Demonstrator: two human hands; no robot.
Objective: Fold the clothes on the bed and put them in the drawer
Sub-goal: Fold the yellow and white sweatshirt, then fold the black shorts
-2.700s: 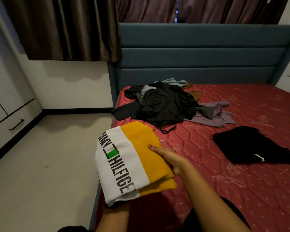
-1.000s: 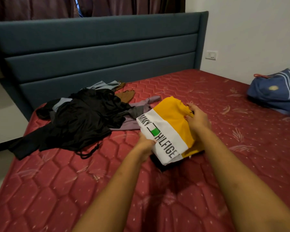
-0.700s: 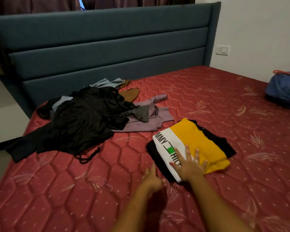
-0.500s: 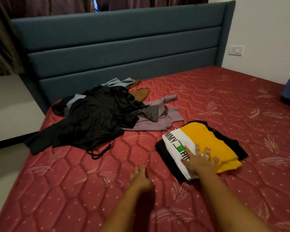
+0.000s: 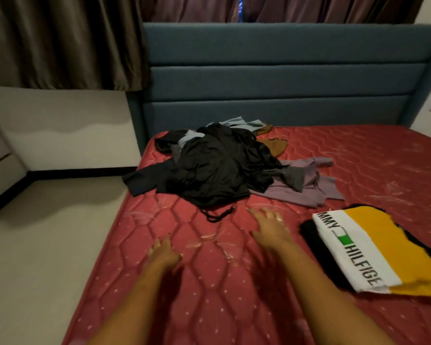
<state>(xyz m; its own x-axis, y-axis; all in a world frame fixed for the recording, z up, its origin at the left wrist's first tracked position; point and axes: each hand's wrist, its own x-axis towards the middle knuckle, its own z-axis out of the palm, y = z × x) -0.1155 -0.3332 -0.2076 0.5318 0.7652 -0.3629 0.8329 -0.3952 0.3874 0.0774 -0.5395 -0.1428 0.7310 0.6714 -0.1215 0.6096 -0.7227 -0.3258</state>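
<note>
the left hand (image 5: 163, 250), open and empty, hovers near the left edge of the red quilted mattress (image 5: 209, 295). beyond it, toward the head end, lies the tangled heap of black, grey and lilac clothes (image 5: 217, 168). the right hand (image 5: 269, 225), fingers spread, holds nothing. the folded yellow-and-white shirt (image 5: 373, 247) sits near the right edge. best to pull one garment free by its shoulders.

Blue padded headboard (image 5: 284, 78) under dark curtains (image 5: 60, 41) (nearly closed), white wall (image 5: 67, 135) at left, pale floor (image 5: 47, 257), red quilted mattress (image 5: 358, 150), dim light.
</note>
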